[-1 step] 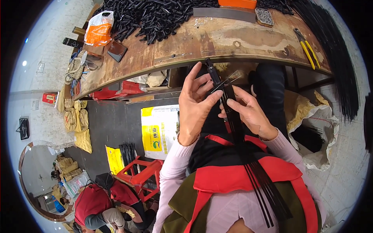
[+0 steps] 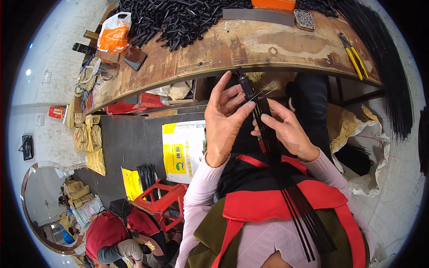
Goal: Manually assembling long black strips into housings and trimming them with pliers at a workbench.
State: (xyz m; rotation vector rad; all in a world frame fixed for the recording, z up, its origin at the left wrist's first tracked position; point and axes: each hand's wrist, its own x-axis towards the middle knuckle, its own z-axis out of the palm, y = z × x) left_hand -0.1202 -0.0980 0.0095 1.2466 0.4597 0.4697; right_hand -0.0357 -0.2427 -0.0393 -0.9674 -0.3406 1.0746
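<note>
In front of my lap I hold a bundle of long thin black rods (image 2: 267, 134), which look like umbrella ribs. At its top is a narrow black tubular piece (image 2: 243, 82). My left hand (image 2: 225, 116) is closed around the top part; its index finger points up and its thumb rests by the rods. My right hand (image 2: 286, 129) pinches the rods slightly lower, with thumb and fingers closed. A few thin shiny metal strips (image 2: 268, 89) stick out sideways near the top. The lower rods hang across my red and black apron (image 2: 286, 198).
On the wooden table (image 2: 268, 49) ahead lie a heap of black tubular parts (image 2: 183, 22), a tin of small metal parts (image 2: 304, 20), yellow-handled pliers (image 2: 354, 58), a phone (image 2: 135, 58) and long black rods (image 2: 384, 67). An open sack (image 2: 362, 174) stands right; a red stool (image 2: 163, 201) and a bent-over person (image 2: 116, 236) are left.
My left thumb has shifted very slightly up and to the left against the rods. Both hands keep their grip, and the rest stays as it was.
</note>
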